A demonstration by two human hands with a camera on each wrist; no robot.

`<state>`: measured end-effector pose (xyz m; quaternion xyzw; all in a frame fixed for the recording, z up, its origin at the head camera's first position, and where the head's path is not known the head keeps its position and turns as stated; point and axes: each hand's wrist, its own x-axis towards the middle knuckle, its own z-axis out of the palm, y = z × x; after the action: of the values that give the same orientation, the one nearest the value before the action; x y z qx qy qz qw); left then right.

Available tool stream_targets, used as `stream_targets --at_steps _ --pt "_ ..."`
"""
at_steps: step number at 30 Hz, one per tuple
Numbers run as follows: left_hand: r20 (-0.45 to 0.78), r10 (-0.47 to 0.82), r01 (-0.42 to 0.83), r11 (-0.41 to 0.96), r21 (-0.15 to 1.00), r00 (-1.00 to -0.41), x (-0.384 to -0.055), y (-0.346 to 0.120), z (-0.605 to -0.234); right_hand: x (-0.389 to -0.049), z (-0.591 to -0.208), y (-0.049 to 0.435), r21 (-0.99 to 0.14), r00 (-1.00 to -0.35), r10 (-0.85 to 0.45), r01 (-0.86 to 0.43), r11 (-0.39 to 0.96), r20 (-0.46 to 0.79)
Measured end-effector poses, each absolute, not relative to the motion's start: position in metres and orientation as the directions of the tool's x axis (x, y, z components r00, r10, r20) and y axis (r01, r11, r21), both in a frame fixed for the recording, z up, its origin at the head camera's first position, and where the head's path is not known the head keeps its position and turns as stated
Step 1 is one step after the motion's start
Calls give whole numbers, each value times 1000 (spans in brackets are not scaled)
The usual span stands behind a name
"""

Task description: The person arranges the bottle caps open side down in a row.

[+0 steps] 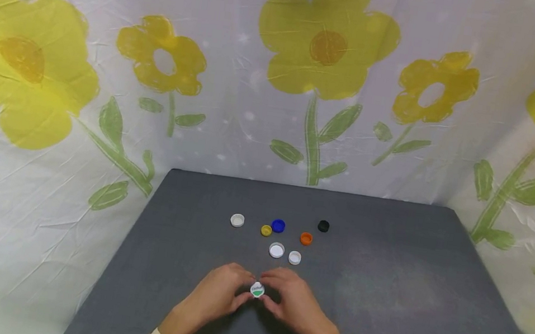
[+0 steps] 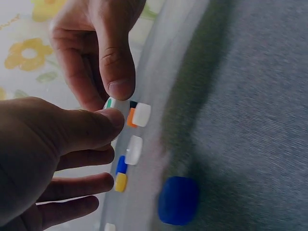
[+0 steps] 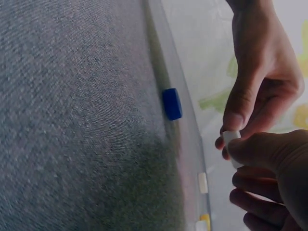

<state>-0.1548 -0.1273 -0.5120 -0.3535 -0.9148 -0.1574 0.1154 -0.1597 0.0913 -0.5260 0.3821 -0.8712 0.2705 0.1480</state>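
Between my two hands is a white bottle cap (image 1: 257, 290) with a green and dark print on its top. My left hand (image 1: 215, 294) pinches it from the left, the thumb on its near side. From the other side my right hand (image 1: 298, 305) pinches the same cap between thumb and fingers. The left wrist view shows the cap raised over the grey table, its side partly covered by both thumbs. A blue cap (image 2: 178, 200) lies on the table near my left hand; the hands hide it in the head view.
Beyond the hands several loose caps lie on the table (image 1: 404, 320): white ones (image 1: 277, 250), a yellow cap (image 1: 266, 230), another blue cap (image 1: 278, 225), an orange cap (image 1: 306, 238) and a black cap (image 1: 323, 226). A flowered curtain (image 1: 222, 127) hangs behind the far edge.
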Motion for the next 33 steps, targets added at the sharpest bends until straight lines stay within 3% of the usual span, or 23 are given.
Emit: stream_targets --at_steps 14,26,33 --pt "221 681 710 698 91 -698 -148 -124 -533 -153 -540 85 -353 -686 -661 -726 591 305" --pt "240 676 693 720 -15 -697 -144 -118 -540 -152 -542 84 -339 -695 -666 -717 609 272" --pt "255 647 670 742 6 -718 -150 -121 -538 -155 -537 86 -360 -716 -661 -692 626 225"
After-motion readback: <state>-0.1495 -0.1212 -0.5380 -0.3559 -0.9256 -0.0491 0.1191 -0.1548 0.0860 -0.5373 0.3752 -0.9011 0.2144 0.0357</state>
